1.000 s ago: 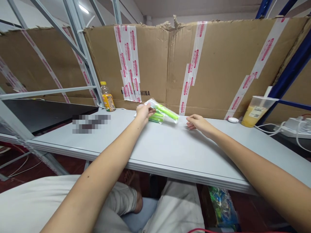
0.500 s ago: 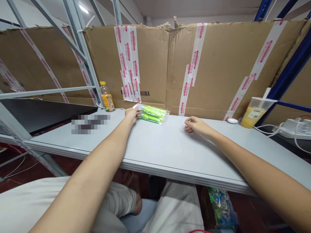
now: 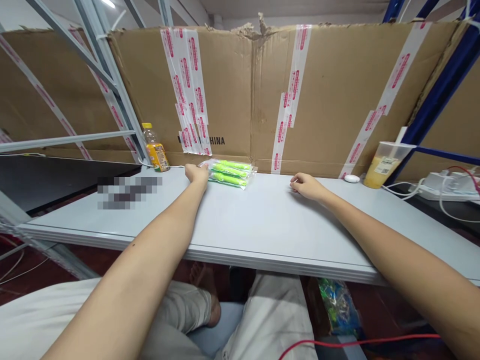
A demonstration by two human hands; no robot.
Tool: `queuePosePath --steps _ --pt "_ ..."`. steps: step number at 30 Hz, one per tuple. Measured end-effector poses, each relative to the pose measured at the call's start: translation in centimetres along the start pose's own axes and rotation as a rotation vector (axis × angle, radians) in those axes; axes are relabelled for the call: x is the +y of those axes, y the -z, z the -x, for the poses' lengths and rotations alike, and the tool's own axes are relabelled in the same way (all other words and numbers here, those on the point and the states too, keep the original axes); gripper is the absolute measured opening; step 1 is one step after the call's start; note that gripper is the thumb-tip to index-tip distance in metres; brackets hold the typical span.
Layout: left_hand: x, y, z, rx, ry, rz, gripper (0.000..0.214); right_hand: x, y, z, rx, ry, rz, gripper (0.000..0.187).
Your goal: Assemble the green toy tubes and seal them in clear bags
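A clear plastic packet point(image 3: 229, 174) holding several bright green, stick-like items lies at the back of the white table, close to the cardboard. My left hand point(image 3: 197, 173) is closed on the packet's left end, its fingertips partly hidden by the back of the hand. To the right, apart from the packet, my right hand point(image 3: 304, 185) is low over the tabletop. Its fingers are curled together and nothing shows in them.
A juice bottle point(image 3: 155, 150) with a yellow cap stands behind my left hand. At the right are a small white oval case point(image 3: 351, 178), a cup of yellow drink point(image 3: 384, 167) and a power strip point(image 3: 446, 187). Taped cardboard point(image 3: 232, 75) walls the back edge.
The view has tilted slightly down and right. The packet lies flatter, its green sticks showing more separately. My right hand has turned more palm-down; my left stays at the packet's end.
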State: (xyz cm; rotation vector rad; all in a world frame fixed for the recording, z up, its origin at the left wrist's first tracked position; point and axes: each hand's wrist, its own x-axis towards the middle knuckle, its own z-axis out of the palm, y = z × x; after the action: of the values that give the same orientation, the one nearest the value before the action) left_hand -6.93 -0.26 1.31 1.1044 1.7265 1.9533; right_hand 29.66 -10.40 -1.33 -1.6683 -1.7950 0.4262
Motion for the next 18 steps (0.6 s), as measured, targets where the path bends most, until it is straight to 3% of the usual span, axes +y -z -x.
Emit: queuePosePath --steps 2,3,6,11,14,18 --pt "1.0 0.2 1.0 0.013 -0.093 -0.072 0.036 0.2 0.0 -0.2 0.000 0.002 0.012 0.013" --pt "1.6 0.1 1.7 -0.036 -0.230 -0.161 0.035 0.2 0.0 -0.2 -0.001 0.005 0.019 0.012" --pt "3.2 -0.7 4.8 -0.249 -0.607 -0.245 0.036 0.1 0.1 -0.2 0.000 0.015 0.047 0.012" --pt "4.0 -2.2 11.2 -0.781 -0.937 -0.403 0.030 -0.6 0.3 0.2 -0.017 0.027 0.106 0.016" --pt "3.9 -2.3 13.6 -0.984 -1.079 -0.561 0.033 -1.1 0.4 0.6 -0.091 0.068 0.148 0.017" --pt "3.8 -2.2 14.4 -1.092 -1.051 -0.698 0.031 -1.5 0.3 1.0 -0.179 0.142 0.228 0.015"
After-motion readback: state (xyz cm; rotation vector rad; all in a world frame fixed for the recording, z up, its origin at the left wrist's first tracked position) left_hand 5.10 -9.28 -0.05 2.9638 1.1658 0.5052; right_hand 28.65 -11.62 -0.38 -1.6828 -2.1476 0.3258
